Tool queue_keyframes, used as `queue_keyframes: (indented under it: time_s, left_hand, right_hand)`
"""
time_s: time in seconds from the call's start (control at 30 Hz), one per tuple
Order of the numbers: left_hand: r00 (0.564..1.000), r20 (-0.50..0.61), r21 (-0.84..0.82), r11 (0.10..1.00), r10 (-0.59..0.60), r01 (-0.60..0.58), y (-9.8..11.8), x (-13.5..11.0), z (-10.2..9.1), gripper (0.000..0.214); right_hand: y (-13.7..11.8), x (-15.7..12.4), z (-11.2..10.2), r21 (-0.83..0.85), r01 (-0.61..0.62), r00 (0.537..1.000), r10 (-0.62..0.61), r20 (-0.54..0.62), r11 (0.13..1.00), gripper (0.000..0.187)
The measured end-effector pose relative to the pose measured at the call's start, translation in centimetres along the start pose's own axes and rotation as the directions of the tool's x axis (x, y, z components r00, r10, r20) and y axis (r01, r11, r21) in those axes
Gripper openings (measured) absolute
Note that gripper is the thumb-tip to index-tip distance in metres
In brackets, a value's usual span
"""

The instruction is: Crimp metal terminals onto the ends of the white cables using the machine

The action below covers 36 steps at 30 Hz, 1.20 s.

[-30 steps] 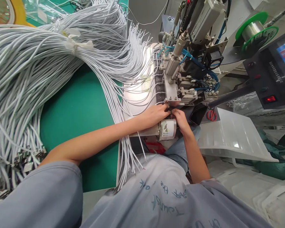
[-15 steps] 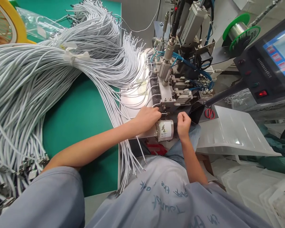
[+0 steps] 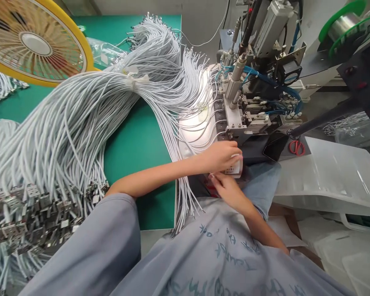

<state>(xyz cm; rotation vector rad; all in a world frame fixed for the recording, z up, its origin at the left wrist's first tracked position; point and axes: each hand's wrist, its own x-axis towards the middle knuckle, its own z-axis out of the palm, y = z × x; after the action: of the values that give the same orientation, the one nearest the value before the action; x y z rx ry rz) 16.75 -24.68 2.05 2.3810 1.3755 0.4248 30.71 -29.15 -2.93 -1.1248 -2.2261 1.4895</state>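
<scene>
My left hand (image 3: pixel 224 157) is closed above a labelled round tin (image 3: pixel 235 169) at the front of the machine. A bit of white shows by its fingertips, too small to name. Just below and nearer my body, my right hand (image 3: pixel 226 187) has its thumb and fingers pressed together beside the tin. Whatever they pinch is hidden. Behind my left hand, several white cables (image 3: pixel 200 144) run into the dark slotted holder (image 3: pixel 221 117) of the machine (image 3: pixel 234 119). More loose cable ends (image 3: pixel 185 197) hang over the table's front edge beside my left forearm.
A large tied bundle of white cables (image 3: pixel 111 98) with metal connectors (image 3: pixel 33 205) covers much of the green table (image 3: pixel 154 152). A yellow fan (image 3: pixel 89 49) stands at the back left. To the right are red scissors (image 3: pixel 296 148), a translucent sheet (image 3: pixel 336 172) and a solder spool (image 3: pixel 347 26).
My left hand has moved from the holder's near end to over the tin. My right hand has come left and toward my body, below the left. The view has turned leftward.
</scene>
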Motion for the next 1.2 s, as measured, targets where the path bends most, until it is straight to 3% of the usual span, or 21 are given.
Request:
queue_keyframes:
  time_s: [0.1,0.23,0.37,0.47,0.63,0.77,0.9,1.07,1.13,1.2]
  left_hand:
    - [0.993,-0.051,-0.307,0.945,0.107,-0.118,0.5,-0.4,0.4,0.033]
    - [0.979,-0.205,-0.423,0.902,0.001,-0.090,-0.5,-0.1,0.8,0.029]
    - [0.929,-0.369,-0.417,0.895,-0.005,-0.160,-1.6,0.4,0.9,0.025]
    - [0.911,-0.413,-0.386,0.906,-0.002,-0.173,-1.6,0.4,0.8,0.028]
    - [0.911,-0.411,-0.357,0.924,-0.023,-0.138,-1.2,0.1,0.3,0.030]
    - [0.939,-0.339,-0.339,0.923,0.059,-0.180,-1.0,0.1,0.0,0.030]
    - [0.958,-0.263,-0.312,0.929,0.119,-0.201,-1.4,0.2,-0.2,0.026]
    - [0.957,-0.206,-0.212,0.946,0.204,-0.247,-1.9,0.2,-0.4,0.028]
    - [0.957,-0.211,-0.185,0.954,0.198,-0.238,-1.9,0.1,-0.4,0.028]
    - [0.951,-0.254,-0.176,0.958,0.179,-0.227,-1.8,0.1,-0.2,0.027]
  right_hand:
    - [0.4,-0.1,-3.1,0.121,0.004,0.969,0.026,-0.246,0.993,0.020]
    - [0.6,0.4,-5.7,0.348,0.143,0.870,0.050,-0.491,0.927,0.016]
    - [0.5,1.0,-5.6,0.451,0.273,0.841,0.017,-0.541,0.850,0.017]
    - [0.6,1.3,-5.1,0.464,0.338,0.814,-0.007,-0.581,0.819,0.022]
    - [0.4,1.8,-4.9,0.437,0.391,0.782,-0.042,-0.622,0.810,0.022]
    - [-0.1,2.1,-5.3,0.361,0.408,0.732,-0.064,-0.678,0.838,0.015]
    - [-0.2,2.1,-6.5,0.317,0.382,0.756,-0.096,-0.648,0.868,0.012]
    - [0.1,2.0,-8.7,0.191,0.276,0.857,-0.151,-0.494,0.942,0.017]
    - [0.2,2.1,-8.9,0.170,0.261,0.863,-0.150,-0.483,0.950,0.017]
    - [0.1,2.3,-8.3,0.192,0.279,0.834,-0.138,-0.534,0.941,0.017]
